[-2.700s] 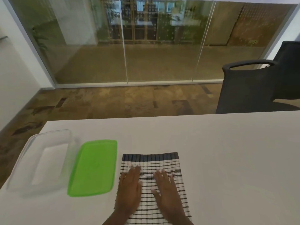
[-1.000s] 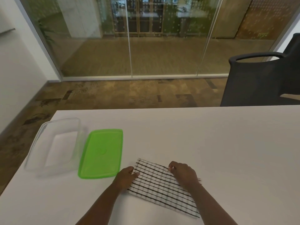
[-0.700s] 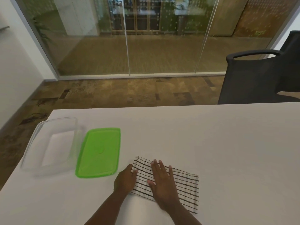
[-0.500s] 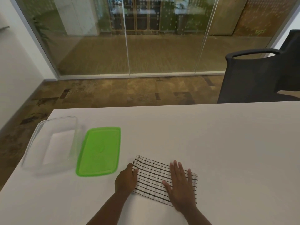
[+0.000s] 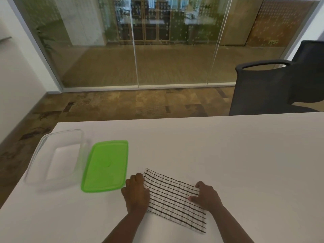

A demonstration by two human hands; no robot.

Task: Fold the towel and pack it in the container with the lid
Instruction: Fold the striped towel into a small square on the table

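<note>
A white towel (image 5: 172, 199) with black checks lies folded into a slanted rectangle near the table's front edge. My left hand (image 5: 136, 192) rests on its left end with fingers curled over the edge. My right hand (image 5: 206, 195) pinches the towel's right edge between thumb and fingers. To the left lies the green lid (image 5: 105, 165), flat on the table. Beyond it, by the left corner, stands the clear container (image 5: 57, 157), open and with nothing in it.
The white table (image 5: 219, 155) stretches far to the right. A dark office chair (image 5: 273, 88) stands behind its far right edge. A glass wall and patterned floor lie beyond the table. The container sits close to the table's left edge.
My right hand slid from lying flat on the towel to its right edge and closed on it. My left hand stayed at the left end. Lid and container have not moved.
</note>
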